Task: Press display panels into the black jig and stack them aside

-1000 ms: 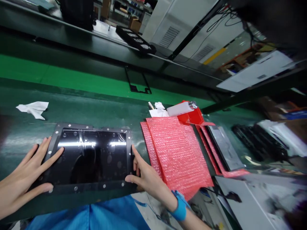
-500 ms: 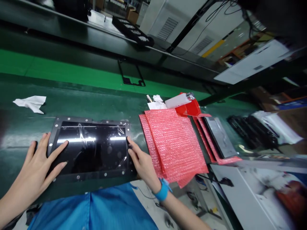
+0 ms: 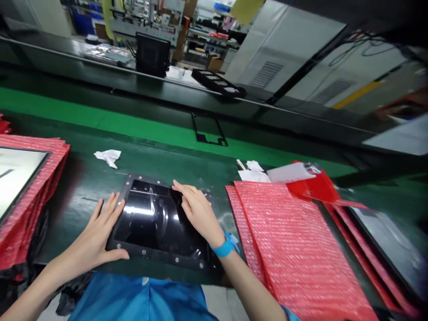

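A black display panel (image 3: 152,220) with a glossy screen and a studded frame lies flat on the dark green bench in front of me. My left hand (image 3: 100,236) rests open and flat on its left edge, thumb along the near rim. My right hand (image 3: 195,209), with a blue wrist strap, lies over the panel's upper right part. Its fingers are bent and pressed together at the top edge of the screen; I cannot make out what they pinch.
Pink bubble-wrap bags (image 3: 287,240) lie to the right, with a red holder and white roll (image 3: 301,176) behind them. Another pink stack with a panel (image 3: 23,178) sits at the left. A crumpled white wipe (image 3: 107,157) lies beyond the panel. A black frame (image 3: 209,129) rests on the green belt.
My right hand has moved from the panel's right edge up across the screen to its top edge. The view has swung left, showing the pink stack at the left.
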Motion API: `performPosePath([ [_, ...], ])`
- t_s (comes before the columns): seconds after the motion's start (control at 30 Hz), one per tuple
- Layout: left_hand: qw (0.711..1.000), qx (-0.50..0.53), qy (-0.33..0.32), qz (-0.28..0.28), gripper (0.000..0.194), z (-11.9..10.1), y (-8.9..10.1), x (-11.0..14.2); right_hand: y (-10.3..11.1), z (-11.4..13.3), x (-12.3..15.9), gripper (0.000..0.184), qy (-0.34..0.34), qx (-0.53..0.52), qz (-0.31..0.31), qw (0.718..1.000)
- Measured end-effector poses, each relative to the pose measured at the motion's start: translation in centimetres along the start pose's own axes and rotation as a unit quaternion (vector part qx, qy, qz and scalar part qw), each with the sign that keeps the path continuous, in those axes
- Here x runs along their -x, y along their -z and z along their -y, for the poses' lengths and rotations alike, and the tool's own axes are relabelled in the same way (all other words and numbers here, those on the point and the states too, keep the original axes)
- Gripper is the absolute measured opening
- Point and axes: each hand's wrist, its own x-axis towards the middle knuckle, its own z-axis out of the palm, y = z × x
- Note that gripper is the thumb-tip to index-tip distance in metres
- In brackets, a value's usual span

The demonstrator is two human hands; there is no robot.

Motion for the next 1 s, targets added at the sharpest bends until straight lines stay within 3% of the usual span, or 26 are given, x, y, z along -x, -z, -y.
performPosePath([
  [0.13,1.0,-0.01,0.013,-0.007,0.116,-0.4,-0.3,0.0,-0.8,-0.1,-0.8,0.055,0.011,0.05,-0.008,0.999],
  [0.27,1.0,-0.013,0.019,-0.014,0.121,-0.8,-0.4,-0.1,-1.1,-0.5,-1.8,0.044,-0.044,-0.084,-0.039,0.995],
  [0.37,1.0,-0.013,0.022,-0.013,0.122,-0.8,-0.5,-0.1,-0.4,-0.7,-2.7,0.038,-0.075,-0.135,-0.022,0.988],
  [0.5,1.0,0.002,0.022,-0.005,0.119,-0.7,-0.4,0.0,1.6,0.0,-3.4,0.03,-0.066,-0.147,0.022,0.987],
  [0.67,0.998,0.049,0.027,-0.017,0.099,-0.9,-0.1,0.2,2.9,0.2,-3.7,0.029,-0.071,-0.173,0.052,0.981],
  [0.83,0.989,0.12,0.072,-0.056,0.056,-1.6,0.2,-0.1,2.8,-0.8,-3.8,0.034,-0.088,-0.206,0.087,0.971],
  [1.0,0.938,0.305,0.123,-0.114,0.035,-3.6,1.0,-1.3,3.6,-1.2,-4.1,0.036,-0.117,-0.268,0.086,0.952],
])
